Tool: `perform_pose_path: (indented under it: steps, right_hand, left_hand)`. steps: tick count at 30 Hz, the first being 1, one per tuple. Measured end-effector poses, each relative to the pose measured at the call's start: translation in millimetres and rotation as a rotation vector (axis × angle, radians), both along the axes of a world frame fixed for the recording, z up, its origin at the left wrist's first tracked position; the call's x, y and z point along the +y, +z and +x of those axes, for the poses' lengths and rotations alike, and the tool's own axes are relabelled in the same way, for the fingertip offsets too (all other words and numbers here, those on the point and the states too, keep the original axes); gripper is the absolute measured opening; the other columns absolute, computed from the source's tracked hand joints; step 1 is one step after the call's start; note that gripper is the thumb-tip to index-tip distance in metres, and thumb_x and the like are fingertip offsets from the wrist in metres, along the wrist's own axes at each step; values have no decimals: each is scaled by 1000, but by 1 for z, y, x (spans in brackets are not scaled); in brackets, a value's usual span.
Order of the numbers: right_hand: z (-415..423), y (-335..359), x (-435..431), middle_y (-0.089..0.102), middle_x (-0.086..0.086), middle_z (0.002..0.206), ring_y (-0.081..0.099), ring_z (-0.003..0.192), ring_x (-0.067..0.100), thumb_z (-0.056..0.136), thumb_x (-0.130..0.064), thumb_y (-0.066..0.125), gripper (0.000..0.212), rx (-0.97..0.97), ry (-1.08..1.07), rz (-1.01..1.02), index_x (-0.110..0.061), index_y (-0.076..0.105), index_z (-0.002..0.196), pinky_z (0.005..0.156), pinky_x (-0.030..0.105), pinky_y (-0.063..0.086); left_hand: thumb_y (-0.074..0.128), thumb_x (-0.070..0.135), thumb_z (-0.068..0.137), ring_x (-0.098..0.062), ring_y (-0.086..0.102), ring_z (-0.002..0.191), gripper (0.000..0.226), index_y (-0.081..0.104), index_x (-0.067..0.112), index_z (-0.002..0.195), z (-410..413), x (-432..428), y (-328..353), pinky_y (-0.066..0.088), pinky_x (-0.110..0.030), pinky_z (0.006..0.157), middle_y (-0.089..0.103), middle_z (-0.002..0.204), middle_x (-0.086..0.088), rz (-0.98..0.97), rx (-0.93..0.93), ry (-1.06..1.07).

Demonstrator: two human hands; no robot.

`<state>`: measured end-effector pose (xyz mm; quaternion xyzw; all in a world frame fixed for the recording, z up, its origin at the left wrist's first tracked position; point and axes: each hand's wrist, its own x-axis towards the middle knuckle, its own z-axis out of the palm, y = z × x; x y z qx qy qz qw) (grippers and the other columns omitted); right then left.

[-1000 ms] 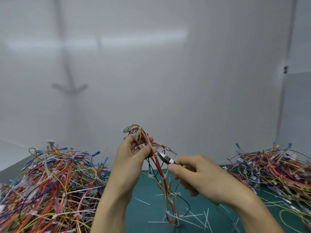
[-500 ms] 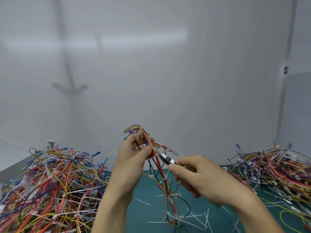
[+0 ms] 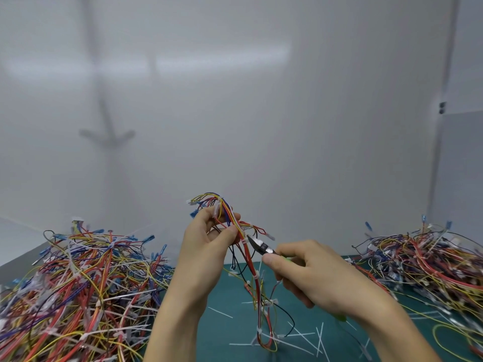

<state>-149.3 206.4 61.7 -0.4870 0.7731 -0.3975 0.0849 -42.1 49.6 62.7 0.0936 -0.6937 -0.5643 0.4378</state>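
Little has shifted over the last second: both our hands keep nearly their places, and the nose of the cutters (image 3: pixel 261 248) stays at a white tie (image 3: pixel 244 241) on the wire harness (image 3: pixel 252 270).

Nearest us, cut tie ends (image 3: pixel 303 335) lie scattered on the green mat (image 3: pixel 230 296), and the harness's lower loop hangs down among them. Our right hand (image 3: pixel 313 273) curls round the cutters' green handles, thumb forward; we cannot tell whether the blades are closed. Our left hand (image 3: pixel 206 246) pinches the harness upright between thumb and fingers, its upper ends fanning above. Thin strands cross beside the cutters' nose.

The left wire heap (image 3: pixel 78 283) and the right wire heap (image 3: pixel 423 262) flank us, before a white wall (image 3: pixel 261 100).
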Motion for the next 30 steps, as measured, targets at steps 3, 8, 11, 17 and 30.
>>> perform_pose_path:
  steps: [3, 8, 11, 17, 30]
  right_hand:
    - [0, 0, -1, 54, -9, 49, 45, 43, 7, 91, -63, 49, 38, 3, -6, -2, -36, 59, 66, 59, 31, 42]
    - [0, 1, -1, 56, -9, 52, 47, 44, 6, 90, -63, 49, 40, -18, -41, -42, -33, 61, 67, 59, 31, 44]
    - [0, 3, -2, 56, -5, 55, 49, 50, 11, 87, -64, 50, 47, -70, -100, -142, -21, 63, 72, 61, 35, 47]
    - [-3, 1, -2, 55, -2, 55, 51, 49, 16, 80, -50, 71, 43, -134, -145, -184, -9, 61, 76, 59, 38, 50]
    - [2, -3, -10, 70, -7, 73, 70, 71, 18, 72, -38, 79, 16, -135, -150, -228, -32, 67, 81, 75, 49, 59]
  left_hand:
    - [60, 1, 93, -7, 71, 85, 21, 65, 16, 108, 0, 1, 1, 54, -15, 74, 74, 97, 11, -1, -1, -3]
    - [60, 1, 93, -5, 71, 84, 21, 64, 16, 108, 1, 2, 1, 55, -15, 73, 75, 97, 12, 7, 0, -9]
    - [61, 0, 92, -6, 72, 80, 18, 66, 13, 104, 1, 3, 2, 56, -17, 72, 75, 97, 7, 24, 17, -13]
    - [64, -1, 90, -13, 73, 84, 14, 69, 8, 99, 1, 5, 2, 58, -22, 72, 76, 96, -2, 74, 66, -29]
    - [61, -5, 89, -21, 73, 90, 27, 76, 17, 81, 5, 10, 10, 59, -24, 72, 75, 101, -13, 231, 168, -171]
